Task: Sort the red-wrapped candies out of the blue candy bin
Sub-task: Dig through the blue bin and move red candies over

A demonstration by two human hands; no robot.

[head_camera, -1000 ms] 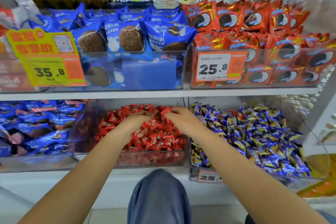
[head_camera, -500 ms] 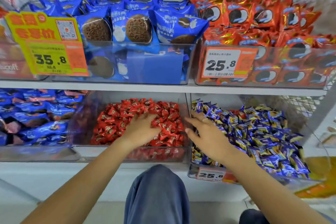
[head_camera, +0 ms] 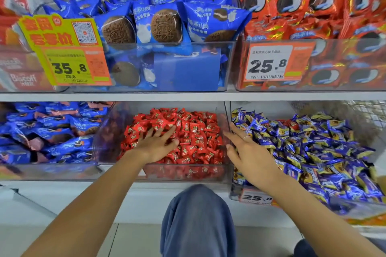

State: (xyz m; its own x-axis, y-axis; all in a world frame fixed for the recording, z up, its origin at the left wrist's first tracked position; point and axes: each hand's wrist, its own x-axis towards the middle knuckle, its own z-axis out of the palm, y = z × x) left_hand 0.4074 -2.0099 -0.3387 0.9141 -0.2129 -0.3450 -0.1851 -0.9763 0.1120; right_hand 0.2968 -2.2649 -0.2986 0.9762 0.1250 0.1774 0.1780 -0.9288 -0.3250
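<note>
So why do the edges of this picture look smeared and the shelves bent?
Head view: the wide lens bows the shelf edge; motion blur smears the red packs at upper right and the blue candies toward the right edge; the red candies and both open hands, left and right, stay fairly sharp; lighting is even.

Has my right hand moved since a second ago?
Yes. The right hand went rightward, off the red candies and across the clear divider, and now reaches over the blue candy bin, fingers spread.
</note>
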